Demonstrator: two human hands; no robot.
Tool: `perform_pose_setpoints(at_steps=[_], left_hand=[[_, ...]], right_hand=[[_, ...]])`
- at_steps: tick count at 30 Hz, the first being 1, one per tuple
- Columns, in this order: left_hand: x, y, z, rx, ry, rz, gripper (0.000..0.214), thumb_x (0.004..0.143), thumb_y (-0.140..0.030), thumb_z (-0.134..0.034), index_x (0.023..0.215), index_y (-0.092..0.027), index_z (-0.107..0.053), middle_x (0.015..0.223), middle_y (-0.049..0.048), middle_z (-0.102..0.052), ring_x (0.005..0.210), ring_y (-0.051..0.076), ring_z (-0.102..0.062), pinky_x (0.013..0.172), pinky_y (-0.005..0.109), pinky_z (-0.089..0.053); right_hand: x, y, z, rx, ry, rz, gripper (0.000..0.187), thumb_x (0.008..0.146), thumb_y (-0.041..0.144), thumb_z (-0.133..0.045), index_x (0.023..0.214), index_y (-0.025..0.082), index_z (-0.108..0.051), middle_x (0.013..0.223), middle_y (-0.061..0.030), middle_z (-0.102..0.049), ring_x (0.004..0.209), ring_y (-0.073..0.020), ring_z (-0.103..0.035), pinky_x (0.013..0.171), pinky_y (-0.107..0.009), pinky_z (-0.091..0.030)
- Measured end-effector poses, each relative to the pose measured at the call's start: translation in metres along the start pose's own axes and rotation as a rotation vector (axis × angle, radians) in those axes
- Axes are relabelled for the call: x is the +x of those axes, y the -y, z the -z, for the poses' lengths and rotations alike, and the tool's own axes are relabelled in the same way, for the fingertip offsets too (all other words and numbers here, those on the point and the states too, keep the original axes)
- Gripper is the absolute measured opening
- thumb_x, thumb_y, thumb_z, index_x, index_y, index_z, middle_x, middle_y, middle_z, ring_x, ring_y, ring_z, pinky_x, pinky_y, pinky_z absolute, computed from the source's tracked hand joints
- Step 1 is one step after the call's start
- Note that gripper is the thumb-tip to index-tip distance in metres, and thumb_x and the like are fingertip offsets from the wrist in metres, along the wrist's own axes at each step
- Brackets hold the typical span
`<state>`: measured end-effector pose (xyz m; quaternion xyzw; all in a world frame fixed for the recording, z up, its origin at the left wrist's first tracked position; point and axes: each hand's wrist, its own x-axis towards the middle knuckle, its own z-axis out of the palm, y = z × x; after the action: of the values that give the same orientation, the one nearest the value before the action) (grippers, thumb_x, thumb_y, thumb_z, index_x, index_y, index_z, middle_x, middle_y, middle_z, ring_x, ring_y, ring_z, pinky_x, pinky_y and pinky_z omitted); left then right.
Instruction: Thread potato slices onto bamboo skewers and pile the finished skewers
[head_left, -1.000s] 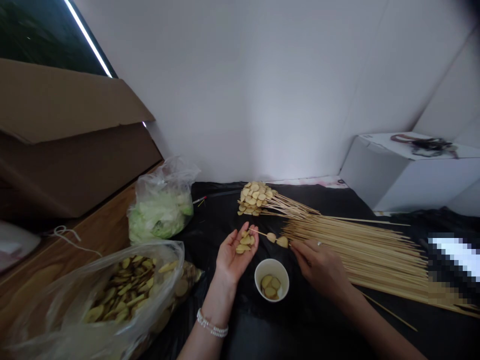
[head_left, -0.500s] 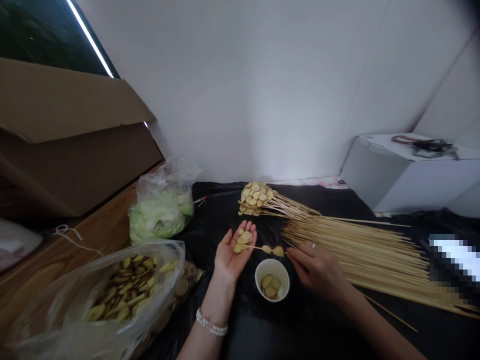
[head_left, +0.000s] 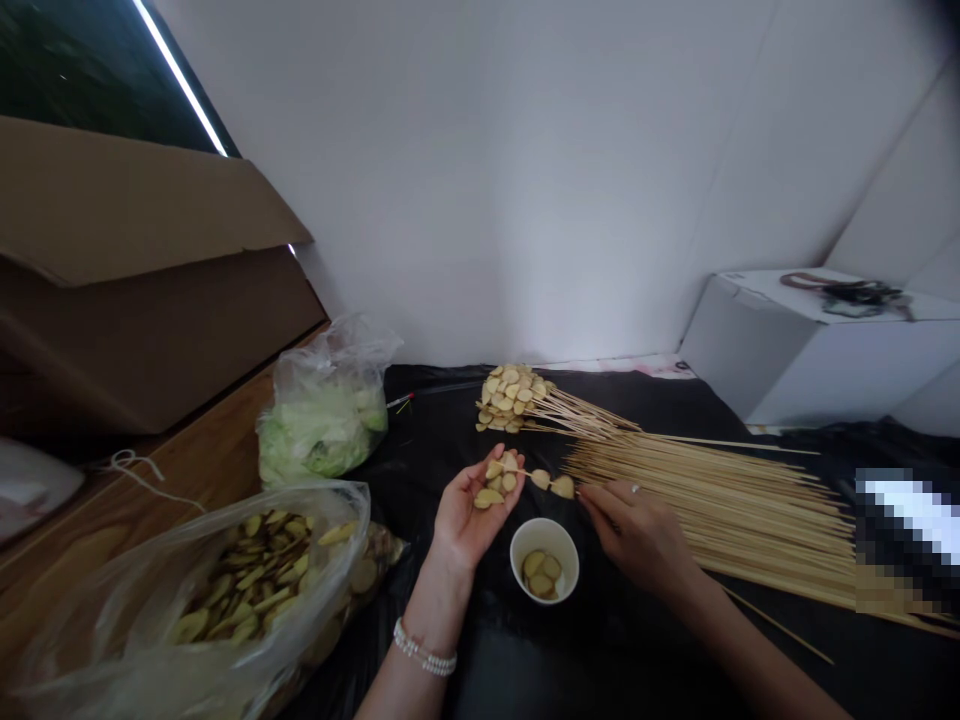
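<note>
My left hand (head_left: 459, 522) is palm up with its fingers slightly curled, and several loose potato slices (head_left: 489, 497) lie in it. Between thumb and fingers, my right hand (head_left: 637, 530) pinches a bamboo skewer (head_left: 528, 473). Two slices (head_left: 562, 487) are threaded on the skewer, close to the right fingers. Its tip reaches over the slices in the left palm; whether it pierces one I cannot tell. Below, between the hands, a white cup (head_left: 545, 532) has a few potato slices at its bottom.
Behind the hands lies a bundle of skewers with threaded slices (head_left: 511, 396). Many bare skewers (head_left: 742, 510) spread out at right. On the left are an open plastic bag of slices (head_left: 337, 492), a bag of green vegetables (head_left: 322, 430) and a cardboard box (head_left: 150, 330). A white box (head_left: 780, 350) stands back right.
The skewer's tip has moved up and right, from the lower slices to the upper ones in the left palm. Both hands have shifted slightly right, and the left fingers curl more.
</note>
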<state>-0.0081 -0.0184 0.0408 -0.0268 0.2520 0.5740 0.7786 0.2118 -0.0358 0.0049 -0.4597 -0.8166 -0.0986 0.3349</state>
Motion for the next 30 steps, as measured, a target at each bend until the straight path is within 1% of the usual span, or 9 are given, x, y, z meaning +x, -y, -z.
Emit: perform_pose_setpoints(at_steps=[4,8,13,16,20,23,26,28,30], left_hand=[[0.001,0.002,0.000,0.027,0.004,-0.008,0.042,0.083,-0.008,-0.045,0.124,-0.009,-0.052,0.116,0.0194,-0.060,0.115,0.030,-0.055,0.086,0.040,-0.052],[0.002,0.007,0.000,0.055,-0.021,-0.014,0.036,0.085,-0.006,-0.045,0.119,-0.010,-0.056,0.111,0.0172,-0.062,0.104,0.024,-0.062,0.082,0.034,-0.055],[0.004,0.012,0.000,0.060,-0.061,-0.017,0.030,0.086,-0.006,-0.046,0.113,-0.007,-0.058,0.101,0.0155,-0.065,0.093,0.020,-0.066,0.075,0.028,-0.056],[0.004,0.011,-0.001,0.024,-0.075,0.014,0.028,0.088,-0.010,-0.046,0.113,-0.008,-0.059,0.102,0.0156,-0.066,0.092,0.021,-0.066,0.073,0.030,-0.057],[0.004,0.007,0.000,-0.023,-0.078,0.049,0.027,0.089,-0.015,-0.046,0.111,-0.008,-0.059,0.105,0.0169,-0.066,0.098,0.025,-0.064,0.076,0.035,-0.057],[0.004,0.005,0.002,-0.046,-0.074,0.057,0.028,0.088,-0.015,-0.045,0.111,-0.009,-0.060,0.105,0.0162,-0.066,0.102,0.026,-0.063,0.079,0.037,-0.056],[0.003,0.005,0.002,-0.054,-0.037,0.061,0.031,0.089,-0.018,-0.044,0.116,-0.011,-0.058,0.106,0.0155,-0.066,0.105,0.025,-0.061,0.082,0.039,-0.053],[0.001,0.005,0.001,-0.041,0.034,0.068,0.036,0.090,-0.021,-0.042,0.123,-0.012,-0.054,0.113,0.0162,-0.064,0.110,0.026,-0.059,0.086,0.040,-0.051],[-0.002,0.005,0.000,-0.019,0.116,0.079,0.042,0.091,-0.028,-0.041,0.130,-0.012,-0.049,0.122,0.0178,-0.060,0.116,0.027,-0.054,0.090,0.042,-0.048]], right_hand=[[0.000,-0.001,0.000,0.001,0.003,-0.020,0.024,0.092,0.024,-0.044,0.092,0.020,-0.068,0.072,-0.0038,-0.065,0.067,-0.0146,-0.058,0.062,-0.026,-0.038],[0.000,-0.001,0.000,0.002,0.007,-0.031,0.024,0.092,0.024,-0.045,0.093,0.019,-0.068,0.077,-0.0044,-0.066,0.070,-0.0150,-0.059,0.064,-0.026,-0.038],[0.000,-0.002,0.000,0.021,-0.005,-0.041,0.023,0.092,0.023,-0.046,0.092,0.019,-0.068,0.077,-0.0040,-0.067,0.070,-0.0146,-0.059,0.064,-0.025,-0.039],[0.000,-0.002,0.000,0.051,-0.011,-0.051,0.023,0.091,0.023,-0.046,0.092,0.019,-0.068,0.078,-0.0042,-0.067,0.070,-0.0146,-0.060,0.065,-0.025,-0.041],[0.000,-0.002,0.000,0.095,-0.018,-0.080,0.023,0.091,0.023,-0.046,0.094,0.019,-0.068,0.080,-0.0052,-0.068,0.072,-0.0158,-0.061,0.067,-0.027,-0.045],[0.002,-0.001,-0.001,0.201,-0.012,-0.134,0.022,0.090,0.024,-0.047,0.092,0.019,-0.069,0.080,-0.0048,-0.069,0.071,-0.0164,-0.063,0.066,-0.028,-0.047],[0.005,-0.001,-0.001,0.392,-0.023,-0.232,0.021,0.088,0.027,-0.049,0.089,0.020,-0.069,0.083,-0.0049,-0.071,0.074,-0.0172,-0.066,0.066,-0.028,-0.051],[0.007,-0.001,0.000,0.508,-0.028,-0.300,0.021,0.086,0.029,-0.051,0.089,0.019,-0.069,0.085,-0.0055,-0.072,0.075,-0.0183,-0.067,0.065,-0.028,-0.053],[0.009,-0.001,0.003,0.579,-0.012,-0.322,0.022,0.085,0.031,-0.052,0.092,0.019,-0.070,0.085,-0.0057,-0.072,0.073,-0.0192,-0.067,0.063,-0.028,-0.053]])
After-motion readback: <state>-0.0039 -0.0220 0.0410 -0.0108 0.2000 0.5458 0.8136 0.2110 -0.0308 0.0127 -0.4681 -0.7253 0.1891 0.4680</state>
